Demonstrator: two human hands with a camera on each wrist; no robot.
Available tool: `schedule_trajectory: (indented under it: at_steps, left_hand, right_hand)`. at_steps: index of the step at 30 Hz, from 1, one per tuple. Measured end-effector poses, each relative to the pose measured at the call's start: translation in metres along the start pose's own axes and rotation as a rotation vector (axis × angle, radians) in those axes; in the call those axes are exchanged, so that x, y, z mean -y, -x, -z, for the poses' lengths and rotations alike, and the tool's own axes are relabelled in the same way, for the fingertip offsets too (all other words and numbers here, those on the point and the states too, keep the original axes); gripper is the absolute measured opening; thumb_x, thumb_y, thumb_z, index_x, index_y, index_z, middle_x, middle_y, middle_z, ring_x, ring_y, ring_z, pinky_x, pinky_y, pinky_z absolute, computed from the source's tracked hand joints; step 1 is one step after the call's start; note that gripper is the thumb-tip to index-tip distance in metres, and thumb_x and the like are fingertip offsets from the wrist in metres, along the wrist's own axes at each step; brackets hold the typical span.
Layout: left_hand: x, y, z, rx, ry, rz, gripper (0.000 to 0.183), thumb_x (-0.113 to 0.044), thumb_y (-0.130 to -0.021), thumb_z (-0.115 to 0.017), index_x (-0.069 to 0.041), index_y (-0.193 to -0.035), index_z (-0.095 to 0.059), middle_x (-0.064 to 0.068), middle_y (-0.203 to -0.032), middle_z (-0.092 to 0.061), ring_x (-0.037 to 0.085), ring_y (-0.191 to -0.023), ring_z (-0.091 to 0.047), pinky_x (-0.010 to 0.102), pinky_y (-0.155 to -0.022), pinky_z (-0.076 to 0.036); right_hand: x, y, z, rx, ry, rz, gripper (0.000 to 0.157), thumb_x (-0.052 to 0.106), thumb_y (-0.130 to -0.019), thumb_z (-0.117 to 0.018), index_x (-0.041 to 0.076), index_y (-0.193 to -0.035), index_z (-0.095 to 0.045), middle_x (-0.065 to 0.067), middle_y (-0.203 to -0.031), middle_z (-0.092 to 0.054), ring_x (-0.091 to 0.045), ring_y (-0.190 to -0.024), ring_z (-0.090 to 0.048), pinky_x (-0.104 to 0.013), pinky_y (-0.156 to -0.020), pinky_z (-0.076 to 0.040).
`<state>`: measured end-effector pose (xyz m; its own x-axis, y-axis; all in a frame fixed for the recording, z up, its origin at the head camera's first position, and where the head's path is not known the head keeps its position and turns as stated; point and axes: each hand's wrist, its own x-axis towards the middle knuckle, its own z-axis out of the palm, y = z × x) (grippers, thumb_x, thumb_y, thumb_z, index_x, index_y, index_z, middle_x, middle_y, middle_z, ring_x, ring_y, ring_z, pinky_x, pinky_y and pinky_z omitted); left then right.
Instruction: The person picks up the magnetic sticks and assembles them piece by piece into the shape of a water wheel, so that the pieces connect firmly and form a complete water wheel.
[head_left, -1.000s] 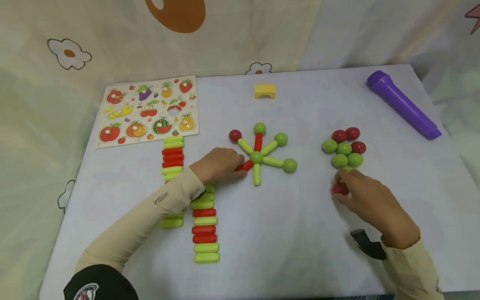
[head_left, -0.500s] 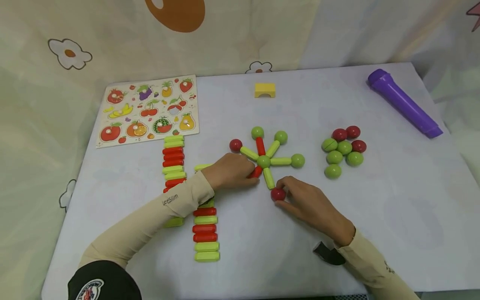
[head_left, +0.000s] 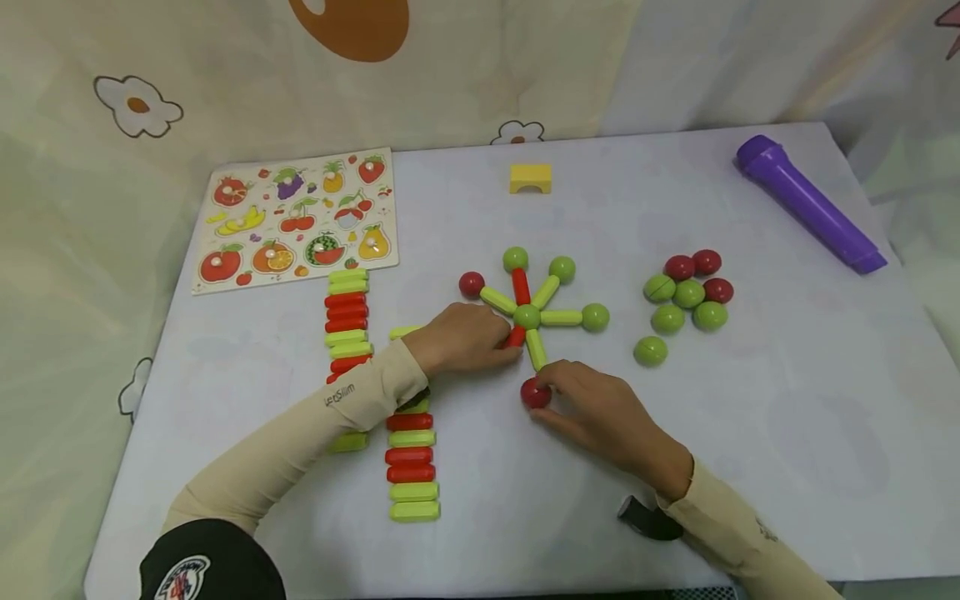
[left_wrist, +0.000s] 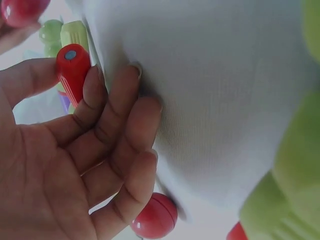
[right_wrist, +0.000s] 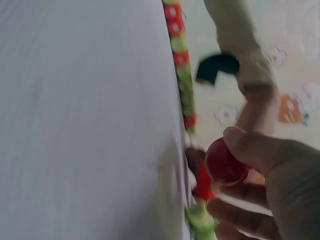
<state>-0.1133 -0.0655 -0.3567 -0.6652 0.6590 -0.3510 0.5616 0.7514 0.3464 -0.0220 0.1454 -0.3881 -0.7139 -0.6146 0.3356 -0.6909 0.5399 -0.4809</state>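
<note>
My left hand (head_left: 468, 337) pinches a red magnetic rod (left_wrist: 73, 72) between thumb and forefinger; a metal disc shows at the rod's near end. That rod points into the green centre ball (head_left: 527, 317) of a star of rods on the table. Between thumb and fingers my right hand (head_left: 600, 408) holds a red ball (head_left: 536, 393), close at the outer end of the star's lower green rod (head_left: 536, 349). Green balls (head_left: 596, 317) sit at the ends of three other rods. A red ball (head_left: 472, 285) is at the tip of the upper-left green rod (head_left: 497, 301).
Two columns of red and green rods (head_left: 411, 456) lie under and beside the left forearm. Loose red and green balls (head_left: 688, 294) cluster at right, one green ball (head_left: 650, 351) apart. A fruit puzzle board (head_left: 296, 221), a yellow arch block (head_left: 530, 178) and a purple tube (head_left: 810, 204) lie farther back.
My right hand has carried the red ball leftward from the cluster to the star's lower rod. The star and left hand have shifted slightly right. One green ball has rolled away from the cluster.
</note>
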Motion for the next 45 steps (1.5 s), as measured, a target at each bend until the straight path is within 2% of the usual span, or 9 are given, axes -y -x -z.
schedule_trajectory:
  at_steps: [6, 14, 23, 29, 33, 36, 39, 42, 45]
  left_hand:
    - [0.004, 0.002, 0.002, 0.041, 0.042, 0.014, 0.036, -0.037, -0.095, -0.055, -0.016, -0.065, -0.055, -0.004, -0.052, -0.040, 0.010, -0.051, -0.040, 0.023, -0.049, -0.030]
    - [0.005, 0.002, 0.002, 0.091, 0.084, 0.050, 0.029, -0.033, -0.096, -0.054, -0.016, -0.073, -0.058, -0.004, -0.059, -0.046, 0.011, -0.057, -0.046, 0.024, -0.054, -0.036]
    - [0.005, 0.002, 0.000, 0.123, 0.111, 0.067, 0.021, -0.029, -0.095, -0.055, -0.016, -0.080, -0.060, -0.003, -0.063, -0.051, 0.012, -0.060, -0.049, 0.025, -0.056, -0.038]
    - [0.006, 0.005, 0.002, 0.067, 0.072, 0.076, 0.028, -0.042, -0.094, -0.056, -0.016, -0.082, -0.059, -0.003, -0.060, -0.051, 0.011, -0.054, -0.049, 0.024, -0.053, -0.037]
    - [0.001, 0.007, 0.009, -0.088, -0.042, -0.044, 0.023, -0.037, -0.091, -0.062, -0.016, -0.100, -0.060, -0.003, -0.075, -0.054, 0.011, -0.063, -0.051, 0.023, -0.054, -0.042]
    - [-0.006, 0.004, 0.012, -0.174, -0.128, -0.174, 0.025, -0.028, -0.091, -0.065, -0.019, -0.113, -0.062, -0.002, -0.088, -0.059, 0.012, -0.072, -0.055, 0.023, -0.058, -0.046]
    - [-0.015, -0.003, 0.011, -0.129, -0.192, -0.250, 0.026, -0.018, -0.091, -0.064, -0.023, -0.116, -0.065, 0.000, -0.092, -0.065, 0.012, -0.076, -0.056, 0.022, -0.061, -0.046]
    - [-0.023, -0.010, 0.007, -0.070, -0.268, -0.287, 0.024, -0.009, -0.090, -0.060, -0.022, -0.108, -0.069, 0.000, -0.082, -0.064, 0.012, -0.071, -0.053, 0.020, -0.057, -0.042]
    - [-0.027, -0.015, 0.004, -0.077, -0.323, -0.302, 0.020, -0.003, -0.088, -0.057, -0.019, -0.093, -0.069, -0.001, -0.067, -0.053, 0.013, -0.062, -0.044, 0.020, -0.052, -0.034]
  right_hand:
    - [0.010, -0.022, -0.015, -0.038, 0.140, 0.142, 0.034, 0.029, -0.077, -0.081, 0.012, -0.092, -0.056, 0.005, -0.078, -0.059, -0.006, -0.061, -0.051, -0.018, -0.053, -0.045]
    - [0.010, -0.044, -0.027, -0.140, 0.379, 0.214, 0.040, 0.039, -0.075, -0.080, 0.009, -0.087, -0.058, 0.000, -0.075, -0.057, -0.013, -0.056, -0.047, -0.023, -0.047, -0.042]
    - [0.003, -0.043, -0.025, -0.060, 0.296, 0.106, 0.041, 0.043, -0.075, -0.080, 0.010, -0.084, -0.057, 0.002, -0.069, -0.052, -0.010, -0.054, -0.044, -0.021, -0.046, -0.037]
    - [-0.005, -0.028, 0.027, 0.038, 0.313, -0.110, 0.035, 0.030, -0.077, -0.081, 0.007, -0.091, -0.059, -0.004, -0.077, -0.055, -0.014, -0.058, -0.048, -0.023, -0.045, -0.039]
    - [-0.012, -0.006, 0.065, 0.127, 0.480, -0.300, 0.041, 0.025, -0.074, -0.083, 0.002, -0.099, -0.061, -0.013, -0.081, -0.057, -0.022, -0.056, -0.051, -0.032, -0.040, -0.041]
    - [-0.014, 0.007, 0.075, 0.147, 0.545, -0.365, 0.042, 0.018, -0.071, -0.083, -0.001, -0.099, -0.059, -0.016, -0.077, -0.055, -0.024, -0.051, -0.046, -0.033, -0.035, -0.037]
    - [-0.016, 0.014, 0.075, 0.157, 0.550, -0.393, 0.040, 0.012, -0.071, -0.081, -0.001, -0.100, -0.057, -0.016, -0.073, -0.053, -0.022, -0.047, -0.042, -0.032, -0.033, -0.032]
    - [-0.021, 0.015, 0.071, 0.126, 0.542, -0.386, 0.040, 0.009, -0.071, -0.079, -0.002, -0.101, -0.056, -0.015, -0.070, -0.052, -0.021, -0.046, -0.041, -0.031, -0.032, -0.032]
    - [-0.027, 0.014, 0.069, 0.080, 0.533, -0.374, 0.039, 0.010, -0.072, -0.079, -0.003, -0.100, -0.055, -0.012, -0.066, -0.050, -0.020, -0.045, -0.041, -0.032, -0.032, -0.032]
